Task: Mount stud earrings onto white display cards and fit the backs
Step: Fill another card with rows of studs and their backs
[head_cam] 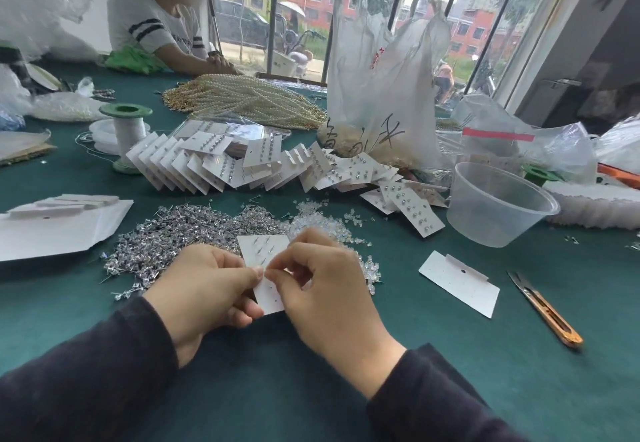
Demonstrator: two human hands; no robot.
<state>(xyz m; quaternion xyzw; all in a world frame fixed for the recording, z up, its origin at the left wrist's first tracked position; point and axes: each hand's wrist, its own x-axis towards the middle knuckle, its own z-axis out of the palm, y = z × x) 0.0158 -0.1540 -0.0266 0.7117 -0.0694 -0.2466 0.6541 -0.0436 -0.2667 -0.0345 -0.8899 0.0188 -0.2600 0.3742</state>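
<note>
A white display card (266, 258) is held upright between both hands above the green table, its back toward me with several stud posts poking through. My left hand (204, 289) grips the card's left edge, thumb on its face. My right hand (322, 289) pinches something small at the card's middle with thumb and forefinger; the item itself is too small to make out. Behind the card lies a heap of silver stud earrings (180, 233), and to its right a pile of clear plastic backs (322, 220).
Rows of filled cards (221, 164) lean across the middle. A blank card (460, 284) and a gold thread snipper (543, 310) lie at right, near a clear plastic tub (498, 202). White envelopes (59, 223) sit at left. Pearl strands, plastic bags and a seated person are farther back.
</note>
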